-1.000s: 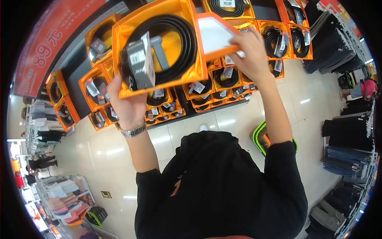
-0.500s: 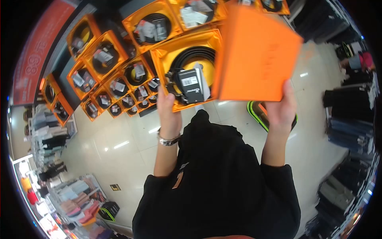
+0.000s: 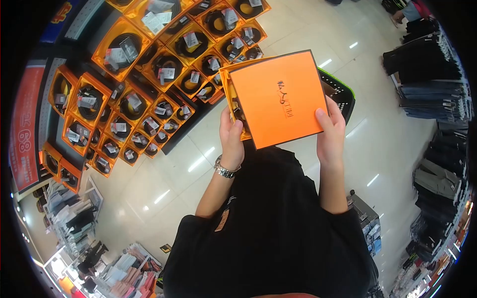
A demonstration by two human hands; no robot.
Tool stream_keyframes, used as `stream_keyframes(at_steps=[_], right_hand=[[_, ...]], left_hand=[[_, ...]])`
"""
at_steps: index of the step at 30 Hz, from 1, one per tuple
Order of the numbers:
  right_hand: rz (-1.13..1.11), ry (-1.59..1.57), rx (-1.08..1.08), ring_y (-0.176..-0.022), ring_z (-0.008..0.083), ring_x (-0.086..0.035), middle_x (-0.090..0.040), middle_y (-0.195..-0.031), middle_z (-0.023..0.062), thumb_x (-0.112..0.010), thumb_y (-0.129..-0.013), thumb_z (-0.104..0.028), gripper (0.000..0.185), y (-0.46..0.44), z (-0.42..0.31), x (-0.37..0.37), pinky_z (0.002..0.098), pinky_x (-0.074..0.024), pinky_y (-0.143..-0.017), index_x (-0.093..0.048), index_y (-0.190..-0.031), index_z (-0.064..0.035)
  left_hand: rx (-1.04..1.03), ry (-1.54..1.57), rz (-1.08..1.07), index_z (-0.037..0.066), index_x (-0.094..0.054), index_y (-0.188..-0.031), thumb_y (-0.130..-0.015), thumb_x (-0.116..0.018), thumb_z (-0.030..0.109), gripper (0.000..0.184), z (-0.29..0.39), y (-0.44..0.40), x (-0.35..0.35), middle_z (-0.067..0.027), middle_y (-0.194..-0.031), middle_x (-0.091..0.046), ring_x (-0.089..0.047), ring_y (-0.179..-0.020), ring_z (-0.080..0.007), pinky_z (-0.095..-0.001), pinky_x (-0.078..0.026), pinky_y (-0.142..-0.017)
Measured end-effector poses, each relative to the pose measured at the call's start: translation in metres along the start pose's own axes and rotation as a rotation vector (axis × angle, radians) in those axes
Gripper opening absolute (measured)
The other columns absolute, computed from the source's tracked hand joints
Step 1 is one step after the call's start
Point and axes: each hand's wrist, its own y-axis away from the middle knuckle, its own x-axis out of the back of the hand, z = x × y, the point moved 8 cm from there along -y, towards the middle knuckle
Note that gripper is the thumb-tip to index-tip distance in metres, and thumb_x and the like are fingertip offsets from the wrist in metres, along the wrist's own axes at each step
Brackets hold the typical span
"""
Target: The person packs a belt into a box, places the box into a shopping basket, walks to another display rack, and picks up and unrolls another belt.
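In front of my chest my left hand (image 3: pixel 232 144) grips the near left edge of a yellow-lined gift box (image 3: pixel 224 84), thumb on top. My right hand (image 3: pixel 332 133) holds the orange lid (image 3: pixel 268 99) by its right edge, the thumb lying on its printed top. The lid lies slightly askew over most of the box, so only a strip along the left side shows. Through that strip a bit of the black coiled belt (image 3: pixel 237 110) is visible; the rest of it is hidden. Whether the lid is seated cannot be made out.
Tiers of open orange boxes with coiled belts (image 3: pixel 190 44) fill the upper left. A black basket with a green rim (image 3: pixel 343 92) stands on the floor beyond my right hand. Clothes racks (image 3: pixel 420 59) line the right side, and another person (image 3: pixel 411 12) is at the upper right.
The lid has swung left and down from beside the box to over it, hiding the belt. My view has turned, and the box now appears lower and further right.
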Motion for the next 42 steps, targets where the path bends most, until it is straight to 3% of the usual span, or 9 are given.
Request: stream_keyframes(at_steps=[2, 3, 8, 16, 22, 25, 28, 35, 42], right_hand=[[0.004, 0.045, -0.015, -0.113, 0.0156, -0.053, -0.058, -0.119, 0.0098, -0.055, -0.091, -0.019, 0.043, 0.001, 0.006, 0.01, 0.03, -0.0367, -0.1, -0.047, -0.127, 0.0031], [-0.004, 0.007, -0.038, -0.116, 0.016, -0.05, -0.056, -0.122, 0.0101, -0.054, -0.092, -0.019, 0.043, 0.0, 0.013, 0.012, 0.0307, -0.0347, -0.102, -0.046, -0.128, 0.0031], [-0.051, -0.127, -0.08, -0.128, 0.0187, -0.041, -0.048, -0.134, 0.0108, -0.05, -0.093, -0.025, 0.053, -0.006, 0.025, 0.004, 0.0335, -0.0281, -0.108, -0.038, -0.137, 0.0029], [-0.11, 0.024, -0.081, -0.134, 0.0228, -0.035, -0.039, -0.142, 0.0139, -0.05, -0.093, -0.026, 0.061, -0.027, 0.021, 0.003, 0.0356, -0.0255, -0.11, -0.029, -0.142, 0.0037], [-0.094, 0.018, -0.083, -0.135, 0.0241, -0.034, -0.038, -0.143, 0.0151, -0.053, -0.091, -0.024, 0.063, -0.036, 0.015, 0.002, 0.0369, -0.0246, -0.111, -0.029, -0.142, 0.0038], [-0.071, 0.057, -0.061, -0.135, 0.0242, -0.033, -0.038, -0.144, 0.0147, -0.054, -0.091, -0.02, 0.061, -0.037, 0.019, 0.007, 0.037, -0.0247, -0.111, -0.03, -0.142, 0.0036], [-0.06, 0.082, -0.059, -0.134, 0.0234, -0.035, -0.038, -0.144, 0.0142, -0.056, -0.091, -0.016, 0.059, -0.038, 0.018, 0.004, 0.036, -0.0261, -0.11, -0.032, -0.141, 0.0034], [-0.012, -0.014, -0.307, -0.128, 0.0208, -0.042, -0.045, -0.137, 0.0115, -0.05, -0.094, -0.02, 0.053, -0.039, 0.05, 0.011, 0.0323, -0.0317, -0.106, -0.034, -0.141, 0.0015], [-0.128, 0.172, -0.317, -0.125, 0.0173, -0.043, -0.046, -0.136, 0.0111, -0.055, -0.094, -0.026, 0.056, -0.044, 0.057, 0.006, 0.0309, -0.0336, -0.104, -0.035, -0.139, 0.0012]], left_hand=[[0.051, -0.036, -0.124, -0.001, -0.036, -0.134, -0.088, -0.054, 0.052, 0.072, 0.0, 0.002, -0.013, -0.0097, -0.125, -0.052, -0.051, -0.116, -0.0178, -0.033, -0.04, -0.099], [0.078, -0.003, -0.194, -0.001, -0.029, -0.138, -0.087, -0.061, 0.047, 0.077, -0.003, 0.003, -0.016, -0.0133, -0.131, -0.049, -0.05, -0.119, -0.0177, -0.0328, -0.041, -0.099], [-0.025, -0.003, -0.267, 0.001, -0.025, -0.14, -0.09, -0.056, 0.047, 0.075, 0.006, 0.002, -0.033, -0.0142, -0.13, -0.047, -0.05, -0.118, -0.0173, -0.0313, -0.042, -0.097], [0.005, 0.023, -0.235, 0.0, -0.021, -0.141, -0.095, -0.043, 0.025, 0.057, -0.002, -0.018, -0.035, -0.0132, -0.132, -0.044, -0.048, -0.12, -0.017, -0.0326, -0.037, -0.102], [0.136, 0.125, -0.344, -0.001, -0.023, -0.141, -0.094, -0.042, 0.042, 0.067, -0.006, -0.039, -0.037, -0.0119, -0.129, -0.045, -0.047, -0.114, -0.0159, -0.0266, -0.04, -0.091], [0.223, -0.009, -0.464, -0.001, -0.02, -0.143, -0.09, -0.056, 0.026, 0.07, 0.001, -0.043, -0.049, -0.0114, -0.134, -0.042, -0.043, -0.123, -0.0167, -0.0309, -0.037, -0.101], [0.344, -0.011, -0.465, 0.0, -0.022, -0.144, -0.087, -0.059, 0.033, 0.076, 0.001, -0.051, -0.051, -0.0116, -0.142, -0.036, -0.033, -0.133, -0.0195, -0.0354, -0.027, -0.109], [0.385, -0.018, -0.504, 0.002, -0.021, -0.145, -0.081, -0.066, 0.024, 0.081, -0.018, -0.052, -0.041, -0.0109, -0.144, -0.035, -0.033, -0.134, -0.0192, -0.0353, -0.026, -0.11], [0.515, 0.031, -0.517, 0.003, -0.02, -0.146, -0.077, -0.072, 0.024, 0.09, -0.027, -0.053, -0.029, -0.009, -0.144, -0.035, -0.034, -0.134, -0.0186, -0.0346, -0.026, -0.11]])
